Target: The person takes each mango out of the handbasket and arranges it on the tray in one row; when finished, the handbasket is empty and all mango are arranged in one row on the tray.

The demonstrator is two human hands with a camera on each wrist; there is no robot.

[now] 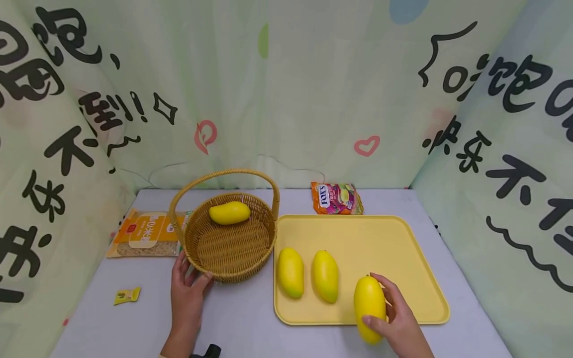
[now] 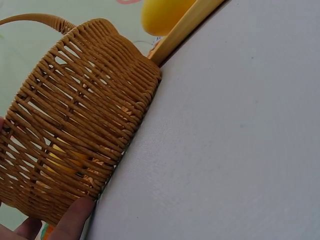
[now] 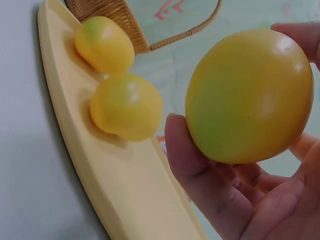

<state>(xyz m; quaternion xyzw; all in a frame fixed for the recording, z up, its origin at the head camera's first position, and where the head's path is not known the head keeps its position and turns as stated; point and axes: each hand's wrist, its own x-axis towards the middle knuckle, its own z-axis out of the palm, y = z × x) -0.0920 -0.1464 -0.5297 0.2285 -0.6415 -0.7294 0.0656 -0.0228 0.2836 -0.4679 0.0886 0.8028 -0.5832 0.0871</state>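
My right hand [image 1: 396, 318] grips a yellow mango [image 1: 369, 308] between thumb and fingers, held up over the front edge of the yellow tray [image 1: 380, 238]. In the right wrist view the same mango [image 3: 250, 97] shows a greenish patch. Two more mangoes, one on the left [image 1: 290, 272] and one beside it [image 1: 325, 276], lie on the tray's left half. My left hand [image 1: 188, 293] holds the near left side of a brown wicker basket [image 1: 233, 253], its thumb [image 2: 75, 217] low on the woven wall. Inside the basket, toward the back, lies one mango [image 1: 230, 213].
Behind the basket's left side lies an orange grain bag [image 1: 147, 233]. A small yellow packet [image 1: 127, 296] is on the table at the left. Past the tray's back edge sits a Fox's candy bag [image 1: 336, 198]. Printed curtains [image 1: 291, 99] enclose the table on three sides.
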